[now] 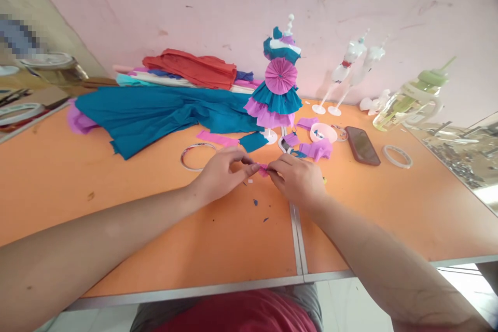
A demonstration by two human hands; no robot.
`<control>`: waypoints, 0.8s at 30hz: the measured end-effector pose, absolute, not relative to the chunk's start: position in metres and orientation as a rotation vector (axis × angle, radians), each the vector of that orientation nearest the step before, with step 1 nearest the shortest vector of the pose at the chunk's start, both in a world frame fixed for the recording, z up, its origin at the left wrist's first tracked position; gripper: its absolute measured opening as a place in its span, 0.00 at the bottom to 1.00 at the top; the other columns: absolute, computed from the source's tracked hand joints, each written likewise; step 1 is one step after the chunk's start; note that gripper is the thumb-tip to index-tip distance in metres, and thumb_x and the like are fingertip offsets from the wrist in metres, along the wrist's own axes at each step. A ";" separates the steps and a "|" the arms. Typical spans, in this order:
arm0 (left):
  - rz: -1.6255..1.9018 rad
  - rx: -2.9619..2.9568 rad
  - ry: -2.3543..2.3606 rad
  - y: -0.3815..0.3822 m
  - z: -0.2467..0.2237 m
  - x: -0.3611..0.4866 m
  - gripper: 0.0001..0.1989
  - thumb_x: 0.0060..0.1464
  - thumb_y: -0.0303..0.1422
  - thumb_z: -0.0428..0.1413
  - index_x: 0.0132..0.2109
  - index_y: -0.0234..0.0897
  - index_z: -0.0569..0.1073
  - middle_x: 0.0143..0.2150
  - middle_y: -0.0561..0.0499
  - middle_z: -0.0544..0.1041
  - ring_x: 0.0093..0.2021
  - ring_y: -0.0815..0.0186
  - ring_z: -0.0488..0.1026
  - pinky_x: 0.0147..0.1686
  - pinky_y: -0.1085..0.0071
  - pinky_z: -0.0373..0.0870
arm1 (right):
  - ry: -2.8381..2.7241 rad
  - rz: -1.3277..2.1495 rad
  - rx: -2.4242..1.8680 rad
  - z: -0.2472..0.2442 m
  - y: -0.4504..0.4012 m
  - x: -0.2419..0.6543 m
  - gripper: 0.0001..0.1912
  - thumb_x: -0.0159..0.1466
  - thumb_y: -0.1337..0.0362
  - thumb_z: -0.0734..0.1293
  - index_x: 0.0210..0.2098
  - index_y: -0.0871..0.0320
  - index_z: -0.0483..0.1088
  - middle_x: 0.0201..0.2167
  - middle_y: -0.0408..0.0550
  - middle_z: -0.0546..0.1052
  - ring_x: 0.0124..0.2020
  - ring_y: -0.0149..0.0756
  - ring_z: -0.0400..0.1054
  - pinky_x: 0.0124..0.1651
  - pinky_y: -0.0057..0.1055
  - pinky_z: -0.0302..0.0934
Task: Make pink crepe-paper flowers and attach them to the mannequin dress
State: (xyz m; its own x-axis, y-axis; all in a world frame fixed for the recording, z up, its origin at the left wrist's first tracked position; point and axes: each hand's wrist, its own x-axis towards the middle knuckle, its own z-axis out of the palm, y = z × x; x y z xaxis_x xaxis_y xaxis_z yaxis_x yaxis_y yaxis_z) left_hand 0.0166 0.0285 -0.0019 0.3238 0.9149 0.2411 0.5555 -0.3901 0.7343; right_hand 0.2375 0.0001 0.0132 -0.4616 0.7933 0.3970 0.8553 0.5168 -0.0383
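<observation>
Between my two hands is a small piece of pink crepe paper (263, 169), held just above the orange table (249, 249). My left hand (225, 170) pinches its left end between thumb and fingers. At the other end, the fingers of my right hand (299, 177) are closed on the same piece. Behind the hands stands a small white mannequin dressed in a teal and pink crepe paper dress (280, 77), with a round pleated pink rosette on its front. A teal paper strip (253, 141) and a pink strip (218, 138) lie by its base.
Teal crepe paper (167, 109) spreads at the left, before folded red paper (194, 68). A pink bowl (329, 134), phone (362, 145) and tape roll (397, 156) lie right; another roll (182, 158) lies left. Two bare mannequins (343, 68) and a bottle (408, 98) stand behind.
</observation>
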 end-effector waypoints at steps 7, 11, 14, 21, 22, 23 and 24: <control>0.911 1.814 1.182 0.022 -0.001 0.025 0.17 0.53 0.48 0.64 0.40 0.40 0.81 0.46 0.49 0.80 0.48 0.58 0.77 0.51 0.63 0.72 | -2.419 -0.351 -1.253 0.020 -0.006 0.232 0.18 0.73 0.60 0.58 0.38 0.52 0.79 0.33 0.47 0.79 0.32 0.35 0.70 0.30 0.33 0.54; 0.925 1.807 1.224 0.019 0.001 0.026 0.15 0.53 0.46 0.64 0.39 0.40 0.82 0.45 0.49 0.81 0.46 0.58 0.77 0.50 0.63 0.73 | -2.336 -0.195 -1.245 0.022 -0.008 0.229 0.14 0.71 0.59 0.61 0.39 0.52 0.78 0.35 0.46 0.79 0.33 0.35 0.71 0.31 0.32 0.57; 0.902 1.813 1.221 0.021 0.004 0.023 0.16 0.54 0.47 0.63 0.40 0.40 0.82 0.44 0.48 0.81 0.46 0.59 0.78 0.49 0.63 0.73 | -2.158 0.080 -1.256 0.026 -0.008 0.230 0.11 0.66 0.59 0.66 0.46 0.52 0.75 0.41 0.46 0.79 0.36 0.36 0.72 0.34 0.31 0.62; 0.970 2.025 1.165 0.018 0.003 0.022 0.10 0.55 0.41 0.62 0.39 0.40 0.82 0.45 0.47 0.82 0.49 0.57 0.76 0.53 0.61 0.71 | -2.111 0.389 -1.222 0.019 0.000 0.229 0.03 0.64 0.62 0.69 0.37 0.51 0.76 0.35 0.42 0.81 0.36 0.36 0.73 0.36 0.31 0.66; 0.971 2.011 1.156 0.017 0.003 0.022 0.12 0.55 0.41 0.62 0.43 0.40 0.82 0.46 0.47 0.81 0.49 0.57 0.76 0.54 0.61 0.70 | -2.107 0.329 -1.213 0.017 0.000 0.229 0.03 0.64 0.63 0.68 0.36 0.52 0.76 0.34 0.42 0.80 0.35 0.35 0.72 0.36 0.31 0.65; 0.972 1.984 1.142 0.017 0.003 0.022 0.16 0.55 0.41 0.63 0.49 0.41 0.80 0.48 0.47 0.80 0.51 0.57 0.75 0.54 0.61 0.70 | -2.106 0.248 -1.195 0.017 0.000 0.229 0.03 0.65 0.64 0.68 0.35 0.52 0.76 0.34 0.42 0.80 0.35 0.35 0.72 0.37 0.31 0.65; 0.982 1.938 1.126 0.017 0.003 0.021 0.21 0.55 0.41 0.63 0.54 0.42 0.77 0.51 0.47 0.79 0.53 0.57 0.74 0.54 0.61 0.70 | -2.111 0.154 -1.168 0.016 0.000 0.230 0.04 0.65 0.64 0.68 0.36 0.53 0.76 0.34 0.42 0.81 0.36 0.34 0.72 0.38 0.31 0.65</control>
